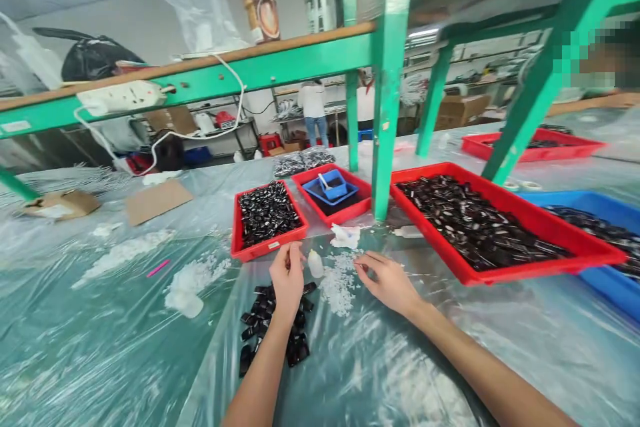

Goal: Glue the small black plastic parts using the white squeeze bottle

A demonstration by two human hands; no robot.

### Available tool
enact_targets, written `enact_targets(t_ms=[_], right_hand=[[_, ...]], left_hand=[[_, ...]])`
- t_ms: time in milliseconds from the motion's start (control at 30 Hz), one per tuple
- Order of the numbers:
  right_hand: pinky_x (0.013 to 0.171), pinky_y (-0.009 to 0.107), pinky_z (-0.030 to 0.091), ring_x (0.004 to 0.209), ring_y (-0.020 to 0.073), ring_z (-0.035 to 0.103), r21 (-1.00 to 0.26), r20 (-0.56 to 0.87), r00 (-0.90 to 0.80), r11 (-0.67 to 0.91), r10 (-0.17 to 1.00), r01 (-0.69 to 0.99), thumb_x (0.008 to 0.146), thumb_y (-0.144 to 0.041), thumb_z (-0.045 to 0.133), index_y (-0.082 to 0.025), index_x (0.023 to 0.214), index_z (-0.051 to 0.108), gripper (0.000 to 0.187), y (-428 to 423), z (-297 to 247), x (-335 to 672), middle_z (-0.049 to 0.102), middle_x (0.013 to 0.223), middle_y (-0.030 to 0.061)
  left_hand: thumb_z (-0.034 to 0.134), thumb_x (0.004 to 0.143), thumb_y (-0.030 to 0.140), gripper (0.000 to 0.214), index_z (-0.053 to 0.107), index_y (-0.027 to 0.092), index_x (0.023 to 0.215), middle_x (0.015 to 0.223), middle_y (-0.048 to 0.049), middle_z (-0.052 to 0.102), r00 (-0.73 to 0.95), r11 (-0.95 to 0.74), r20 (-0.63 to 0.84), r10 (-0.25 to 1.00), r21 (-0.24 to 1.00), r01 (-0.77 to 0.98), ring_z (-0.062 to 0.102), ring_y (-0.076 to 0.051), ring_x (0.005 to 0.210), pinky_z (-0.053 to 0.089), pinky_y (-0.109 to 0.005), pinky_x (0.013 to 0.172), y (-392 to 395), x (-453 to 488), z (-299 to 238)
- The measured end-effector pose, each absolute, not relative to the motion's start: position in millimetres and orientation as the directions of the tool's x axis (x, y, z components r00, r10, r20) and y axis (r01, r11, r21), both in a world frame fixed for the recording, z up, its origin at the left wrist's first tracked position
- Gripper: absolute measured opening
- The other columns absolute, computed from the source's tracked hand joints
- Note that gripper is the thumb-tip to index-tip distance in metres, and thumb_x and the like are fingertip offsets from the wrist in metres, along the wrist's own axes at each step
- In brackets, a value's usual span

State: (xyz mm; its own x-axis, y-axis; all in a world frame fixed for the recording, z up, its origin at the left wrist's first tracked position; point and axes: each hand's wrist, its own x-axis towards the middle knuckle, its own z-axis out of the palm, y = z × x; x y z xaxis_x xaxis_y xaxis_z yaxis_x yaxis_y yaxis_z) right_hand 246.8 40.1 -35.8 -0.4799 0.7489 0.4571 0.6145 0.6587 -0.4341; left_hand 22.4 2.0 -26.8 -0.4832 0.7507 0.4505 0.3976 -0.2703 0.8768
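Note:
My left hand [287, 277] is closed just in front of the small red tray, and a small dark piece [289, 265] shows between its fingers. Under and around that forearm lies a loose pile of glossy black parts [299, 349]. My right hand [389, 282] has its thumb and fingertips pinched together at the right edge of scattered tiny white pieces [337, 287]; whatever they hold is too small to make out. Between both hands stands a small white squeeze bottle [315, 264], close to my left fingers.
Red trays of black parts stand at the left [270, 245] and right [465, 276]; another red tray [340, 215] holds a blue container [333, 188]. A green post [385, 140] rises between them. A pink stick [159, 268] lies left. Plastic film covers the table.

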Motion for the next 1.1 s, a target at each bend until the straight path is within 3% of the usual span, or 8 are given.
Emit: enact_targets(t_ms=[167,267,433,633,933,1033,1100], right_hand=[[0.062,0.028,0.046,0.066,0.0174,0.062,-0.482,0.475,-0.515,0.701,0.714,0.527,0.099,-0.028,0.046,-0.025,0.084,0.064,0.023,31.9,-41.6,255.1,0.065,0.074,0.0008],[0.061,0.027,0.046,0.063,0.0164,0.060,-0.521,0.482,-0.511,0.702,0.711,0.486,0.099,-0.028,0.047,-0.025,0.085,0.064,0.023,29.7,-39.5,254.7,0.064,0.073,0.0001],[0.061,0.026,0.046,0.061,0.0151,0.060,-0.581,0.473,-0.471,0.665,0.745,0.469,0.098,-0.027,0.048,-0.024,0.086,0.067,0.022,27.9,-35.8,253.2,0.067,0.072,0.0000],[0.061,0.022,0.045,0.063,0.0132,0.062,-0.610,0.481,-0.432,0.645,0.763,0.460,0.093,-0.021,0.053,-0.022,0.081,0.068,0.019,25.1,-38.6,250.7,0.071,0.074,-0.0005],[0.060,0.019,0.044,0.064,0.0114,0.064,-0.565,0.489,-0.477,0.682,0.730,0.465,0.089,-0.020,0.059,-0.022,0.085,0.070,0.012,13.0,-42.5,242.1,0.073,0.077,-0.0025],[0.061,0.019,0.044,0.066,0.0115,0.064,-0.544,0.498,-0.497,0.702,0.711,0.459,0.090,-0.021,0.059,-0.021,0.086,0.069,0.011,9.9,-41.3,241.4,0.072,0.077,-0.0024],[0.062,0.020,0.045,0.067,0.0120,0.065,-0.525,0.494,-0.512,0.710,0.703,0.468,0.093,-0.027,0.060,-0.022,0.091,0.070,0.011,9.1,-40.9,241.5,0.073,0.078,-0.0027]], left_hand=[[0.052,0.095,0.035,0.023,0.068,0.018,0.095,0.076,-0.0028,0.067,-0.384,-0.188,0.492,0.781,0.772,0.607,0.062,-0.016,0.069,0.046,-0.026,0.069,3.8,8.5,-24.0],[0.057,0.087,0.023,0.012,0.069,0.019,0.091,0.079,-0.0032,0.070,-0.250,-0.063,0.398,0.882,0.627,0.776,0.062,-0.017,0.070,0.042,-0.027,0.068,2.4,1.8,-21.1],[0.060,0.084,0.026,0.012,0.067,0.021,0.075,0.072,-0.0030,0.069,-0.073,0.013,0.117,0.990,0.446,0.895,0.062,-0.019,0.067,0.034,-0.027,0.062,-9.2,-4.2,-20.4],[0.060,0.078,0.031,0.010,0.064,0.023,0.073,0.073,-0.0015,0.067,0.043,-0.041,0.003,0.999,0.347,0.937,0.063,-0.022,0.073,0.035,-0.027,0.064,-11.9,-13.5,-35.3],[0.055,0.074,0.034,0.013,0.057,0.023,0.068,0.063,0.0012,0.058,0.153,-0.123,-0.046,0.987,0.387,0.914,0.058,-0.019,0.063,0.037,-0.025,0.058,1.1,-25.2,-62.0],[0.058,0.076,0.037,0.017,0.058,0.023,0.067,0.060,0.0017,0.055,0.179,-0.139,-0.040,0.983,0.471,0.871,0.055,-0.018,0.060,0.038,-0.025,0.056,1.4,-25.4,-59.7],[0.063,0.078,0.047,0.025,0.062,0.023,0.070,0.061,0.0016,0.055,0.247,-0.180,-0.036,0.968,0.589,0.788,0.054,-0.017,0.059,0.041,-0.025,0.055,0.7,-19.6,-53.8]])
